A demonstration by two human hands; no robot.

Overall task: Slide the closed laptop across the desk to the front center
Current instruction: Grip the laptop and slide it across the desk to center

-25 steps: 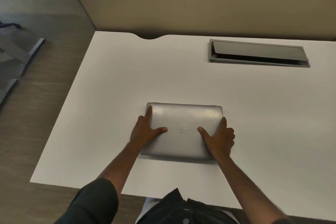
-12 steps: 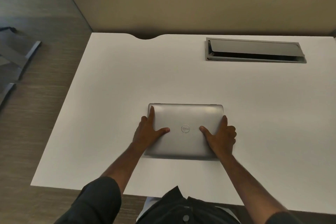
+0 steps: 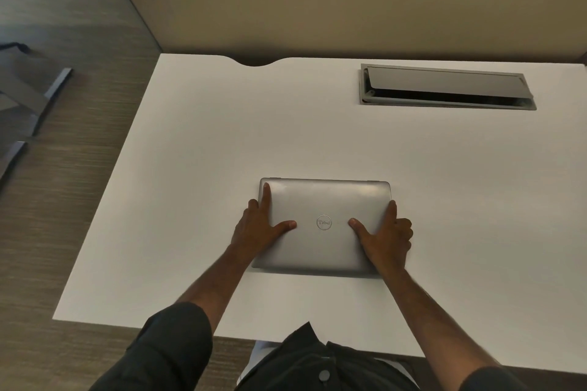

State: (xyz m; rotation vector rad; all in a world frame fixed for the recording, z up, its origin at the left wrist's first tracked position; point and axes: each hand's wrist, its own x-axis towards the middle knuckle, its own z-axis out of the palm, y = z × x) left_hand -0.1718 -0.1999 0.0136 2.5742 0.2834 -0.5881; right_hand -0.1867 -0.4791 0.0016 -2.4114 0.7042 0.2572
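A closed silver laptop [image 3: 324,200] with a round logo lies flat on the white desk [image 3: 190,168], a little in from the front edge and near the middle of its width. My left hand [image 3: 259,228] grips its left side, thumb on the lid and fingers along the edge. On the right side my right hand [image 3: 389,236] holds it the same way, thumb on the lid and fingers curled over the edge. Both wrists cover the laptop's near corners.
A grey cable hatch [image 3: 444,87] is set into the desk at the back right, its flap tilted open. A beige partition [image 3: 317,6] stands behind the desk. Wood-look floor [image 3: 63,200] and grey metal legs [image 3: 35,95] lie to the left.
Both hands have kept their grip on the laptop's sides. The laptop stays in almost the same spot on the desk; the view has shifted slightly.
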